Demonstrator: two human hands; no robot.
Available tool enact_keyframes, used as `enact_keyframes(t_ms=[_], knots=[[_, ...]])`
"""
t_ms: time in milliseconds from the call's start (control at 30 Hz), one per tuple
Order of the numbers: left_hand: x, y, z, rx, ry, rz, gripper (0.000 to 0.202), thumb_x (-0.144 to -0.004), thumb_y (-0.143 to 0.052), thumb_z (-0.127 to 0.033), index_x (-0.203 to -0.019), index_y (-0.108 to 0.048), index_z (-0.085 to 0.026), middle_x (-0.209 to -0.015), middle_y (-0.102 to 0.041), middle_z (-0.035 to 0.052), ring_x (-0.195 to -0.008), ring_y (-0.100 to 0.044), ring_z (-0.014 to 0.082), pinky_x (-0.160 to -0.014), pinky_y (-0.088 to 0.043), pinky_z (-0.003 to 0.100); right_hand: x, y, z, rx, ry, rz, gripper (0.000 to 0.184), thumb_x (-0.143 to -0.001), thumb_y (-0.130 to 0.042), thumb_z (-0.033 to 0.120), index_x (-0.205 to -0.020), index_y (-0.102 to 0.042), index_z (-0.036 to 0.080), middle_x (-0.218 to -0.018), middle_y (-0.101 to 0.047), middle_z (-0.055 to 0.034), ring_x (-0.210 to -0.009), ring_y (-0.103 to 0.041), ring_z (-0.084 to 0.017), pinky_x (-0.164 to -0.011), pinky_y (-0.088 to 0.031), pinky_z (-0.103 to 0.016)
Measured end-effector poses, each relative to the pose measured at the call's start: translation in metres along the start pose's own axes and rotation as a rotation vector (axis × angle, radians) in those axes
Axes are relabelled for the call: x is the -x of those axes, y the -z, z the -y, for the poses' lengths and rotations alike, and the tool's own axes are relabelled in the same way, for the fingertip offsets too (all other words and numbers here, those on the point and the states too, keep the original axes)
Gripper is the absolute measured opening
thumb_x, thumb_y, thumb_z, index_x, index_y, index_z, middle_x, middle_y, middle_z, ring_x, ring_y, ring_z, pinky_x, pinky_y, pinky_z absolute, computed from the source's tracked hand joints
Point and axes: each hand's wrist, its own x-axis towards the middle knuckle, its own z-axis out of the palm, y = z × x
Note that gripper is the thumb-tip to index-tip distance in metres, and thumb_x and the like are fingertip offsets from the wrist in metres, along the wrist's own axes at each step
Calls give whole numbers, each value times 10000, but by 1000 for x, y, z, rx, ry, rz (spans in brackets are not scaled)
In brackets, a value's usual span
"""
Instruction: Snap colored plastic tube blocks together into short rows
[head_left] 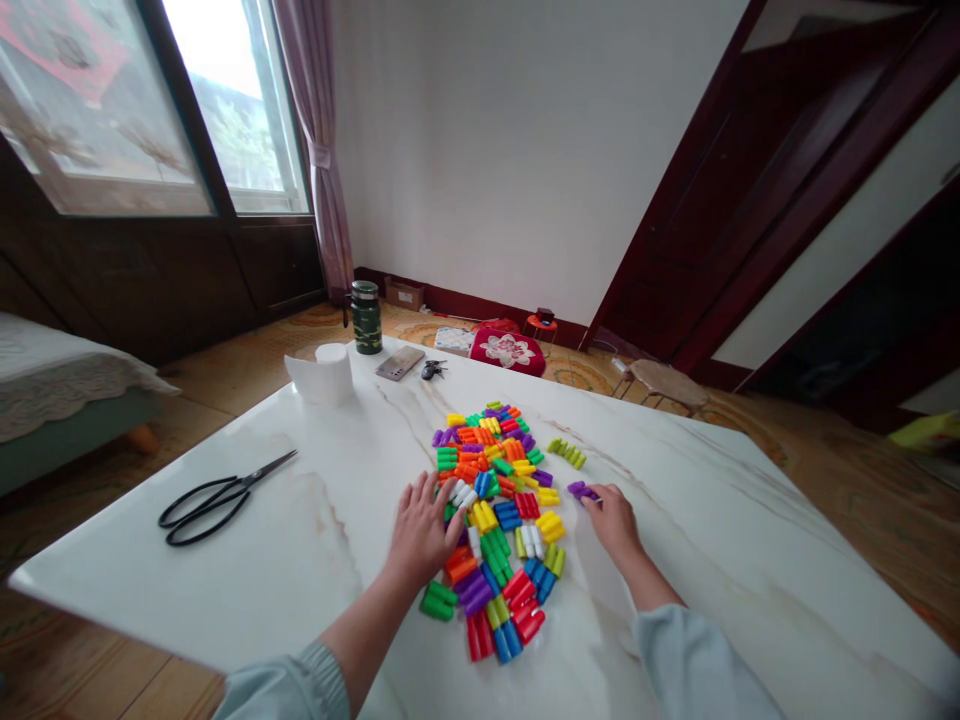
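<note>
Well, the left hand point(424, 530), grip wide, rests on the plastic blocks point(491, 500) at nine o'clock; at three o'clock, the right hand point(611, 522) pinches a purple block point(582, 491) in a narrow grip.

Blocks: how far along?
Early, by the look of it. Done: only a short lime-green row sits apart from the pile. In hand: the right hand pinches a purple block, and the left hand rests on the pile. Left: nearly everything else, with the colours still mixed in that pile.
</note>
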Motion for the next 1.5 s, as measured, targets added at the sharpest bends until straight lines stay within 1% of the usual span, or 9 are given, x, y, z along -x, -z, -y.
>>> enact_keyframes(t_ms=[200, 667, 767, 900, 967, 1067, 1200, 1333, 1500], knots=[[0, -2, 2, -15, -9, -2, 486, -944, -442, -448, -1373, -537, -240, -1454, -500, 119, -1390, -393, 314, -1134, -307, 505, -7, -23, 1, -130, -88, -73, 281, -772, -538, 232, -1013, -662, 157, -964, -719, -103, -779, -664, -209, -765, -507, -324], [1, 0, 0, 0, -2, -15, 485, -933, -479, -429, -1377, -537, -243, -1445, -514, 117, -1390, -395, 313, -1137, -306, 506, -50, -47, 31, -12, -65, -73, 294, -821, -492, 167, -1066, -655, 168, -1072, -693, -109, -932, -635, -228, -788, -465, -312], [1, 0, 0, 3, -2, -15, 486, -934, -477, -429, -1380, -534, -243, -1447, -511, 119, -1391, -394, 315, -1135, -309, 510, -41, -47, 31, -67, -55, -160, 328, -827, -486, 214, -1106, -650, 164, -1107, -674, -116, -877, -633, -213, -763, -474, -315], [1, 0, 0, 4, 2, -14, 484, -932, -480, -429, -1374, -539, -242, -1442, -517, 118, -1388, -398, 316, -1134, -312, 512, -10, -48, 28, -256, -21, -303, 395, -883, -443, 415, -1048, -675, 141, -1041, -681, -134, -841, -635, -221, -790, -498, -350], [1, 1, -1, 3, -1, -12, 485, -936, -470, -437, -1373, -541, -237, -1440, -518, 121, -1388, -398, 316, -1134, -311, 510, 6, -49, 30, -374, -33, -298, 482, -890, -422, 501, -1055, -683, 131, -1067, -689, -151, -972, -637, -250, -886, -492, -377], [0, 1, -1, -2, -2, -6, 488, -946, -448, -442, -1375, -540, -230, -1443, -512, 130, -1389, -395, 320, -1136, -306, 514, 23, -55, 43, -515, -124, -211, 600, -894, -387, 582, -1208, -638, 135, -1247, -648, -158, -1162, -590, -268, -1001, -452, -407], [0, 0, 1, -9, -8, 1, 489, -949, -440, -445, -1373, -539, -224, -1449, -504, 132, -1387, -395, 321, -1132, -308, 513, 31, -71, 69, -526, -115, -154, 723, -874, -333, 683, -1270, -602, 141, -1360, -575, -164, -1283, -506, -283, -1088, -382, -450], [0, -2, 3, -5, -13, -8, 483, -945, -448, -440, -1369, -539, -228, -1444, -511, 121, -1385, -397, 313, -1133, -307, 508, 36, -82, 80, -448, -23, -188, 676, -900, -311, 677, -1236, -612, 173, -1367, -562, -155, -1290, -489, -274, -1084, -383, -463], [1, -1, 1, -5, -10, -21, 489, -946, -448, -447, -1378, -531, -233, -1435, -522, 114, -1389, -394, 306, -1139, -301, 503, 33, -66, 89, -300, 83, -300, 541, -948, -352, 559, -1136, -648, 146, -1179, -652, -167, -1141, -554, -283, -1023, -408, -484]])
